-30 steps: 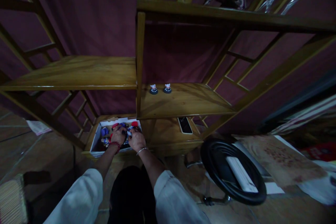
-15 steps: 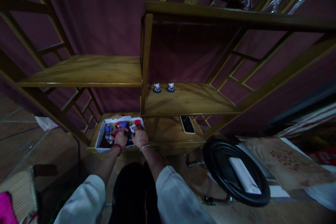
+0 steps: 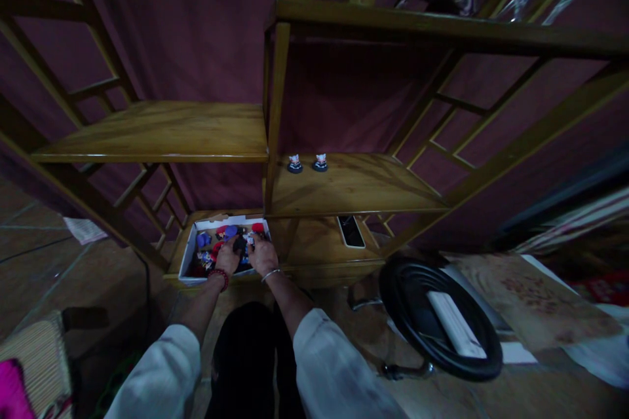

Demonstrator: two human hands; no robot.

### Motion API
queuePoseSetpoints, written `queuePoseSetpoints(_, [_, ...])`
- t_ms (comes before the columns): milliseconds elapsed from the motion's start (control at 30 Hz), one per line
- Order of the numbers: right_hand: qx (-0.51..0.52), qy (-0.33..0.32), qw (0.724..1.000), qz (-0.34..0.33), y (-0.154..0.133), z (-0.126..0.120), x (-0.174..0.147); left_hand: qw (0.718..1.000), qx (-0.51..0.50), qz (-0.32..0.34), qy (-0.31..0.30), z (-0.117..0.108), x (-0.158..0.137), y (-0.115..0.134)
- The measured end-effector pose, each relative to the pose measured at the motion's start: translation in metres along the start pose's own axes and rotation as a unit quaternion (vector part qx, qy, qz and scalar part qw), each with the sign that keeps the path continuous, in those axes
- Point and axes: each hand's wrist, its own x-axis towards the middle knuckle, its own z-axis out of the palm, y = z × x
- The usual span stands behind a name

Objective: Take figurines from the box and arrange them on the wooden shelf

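A shallow white cardboard box (image 3: 185, 260) on the low left shelf holds several small toy figures in red, blue, purple and white. My left hand (image 3: 228, 259), with a red bead bracelet, reaches into the box, its fingers bent beside something black. Close to its right is my right hand (image 3: 264, 256), with a silver bangle; its fingers are drawn together next to a small white-and-blue figure (image 3: 249, 240). Dim light and the hands hide what the fingertips grip. Two white-haired figurines on dark round bases, a left one (image 3: 295, 164) and a right one (image 3: 320, 163), stand on the middle shelf.
The wooden shelf unit (image 3: 344, 193) has an upright post right of the box. A phone (image 3: 350, 232) lies on the lower board. At right a black round stool (image 3: 393, 321) carries a long white box (image 3: 457, 325). A woven seat (image 3: 42, 360) is at lower left.
Both hands remain inside the box, with only slight finger movement. The view has shifted a little; the two figurines stay in place.
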Motion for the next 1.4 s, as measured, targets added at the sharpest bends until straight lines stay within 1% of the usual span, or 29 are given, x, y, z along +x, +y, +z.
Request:
queuePoseSetpoints(200, [0.024,0.01,1.0,0.015,0.002,0.003,0.003,1.0,-0.008,0.011,-0.016,0.0,-0.002,0.001])
queuePoseSetpoints(467, [0.043,0.006,0.999,-0.01,0.004,0.006,0.003,0.999,-0.012,0.029,-0.024,-0.002,-0.005,0.005])
queuePoseSetpoints(733, [0.072,0.019,0.997,-0.014,0.007,0.01,0.005,0.991,-0.125,0.037,-0.017,0.002,-0.003,-0.002])
queuePoseSetpoints(1000, [0.131,0.03,0.991,-0.005,0.015,0.018,0.014,0.964,-0.261,0.035,-0.023,0.0,0.0,-0.004])
queuePoseSetpoints(1133, [0.191,0.038,0.981,0.007,0.017,0.016,0.015,0.956,-0.292,0.015,-0.032,-0.003,-0.002,0.0])
queuePoseSetpoints(1267, [0.246,0.046,0.968,0.027,0.017,0.013,0.013,0.944,-0.326,-0.008,-0.05,-0.01,-0.011,0.01])
queuePoseSetpoints(1400, [0.307,0.056,0.949,0.043,0.016,0.011,0.009,0.93,-0.364,-0.037,-0.036,-0.019,-0.024,0.021])
